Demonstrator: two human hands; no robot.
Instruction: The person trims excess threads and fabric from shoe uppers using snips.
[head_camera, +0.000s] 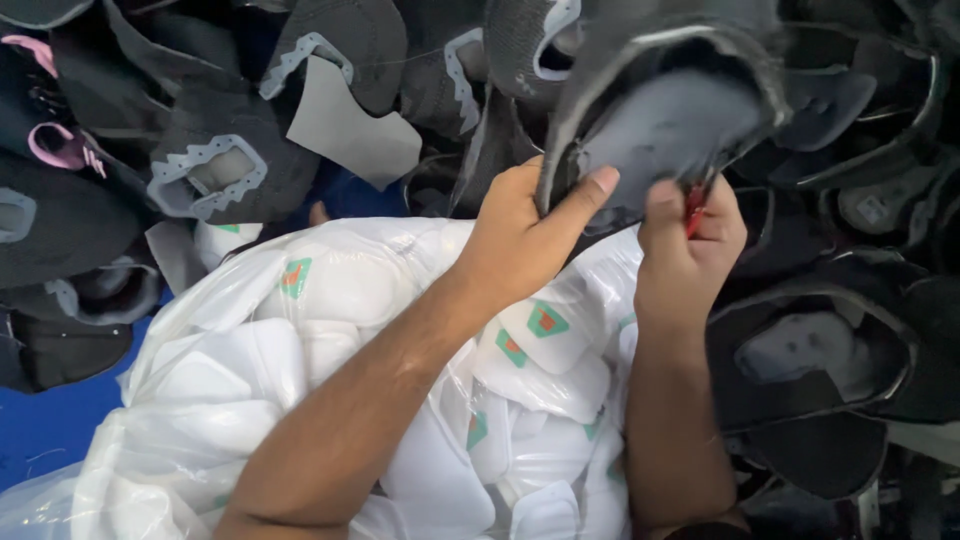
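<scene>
The left hand (520, 235) was closed on the edge of a dark shoe upper (650, 110), thumb pressed along its grey inner lining, holding it up at the far middle of the scene. The right hand (690, 235) met the same upper just to the right, its fingers pinched together on a small red tool (694, 208) at the lower rim; most of the tool was hidden, so its kind could not be told. Judging from that, this upper was still being worked at its edge and was not finished. Many similar black uppers (210, 170) with grey trimmed openings lay heaped to the left and far side, and more lay stacked at the right (820, 360); nothing showed which of them were done and which were waiting, so the share of work left could not be judged. Near the person, under both forearms, sat a large clear plastic bag (200, 330), open-looking and slumped, filled with white moulded insole-like pieces (545, 335), several marked with a small green and orange patch. A blue surface (50, 420) showed at the near left beside the bag.
</scene>
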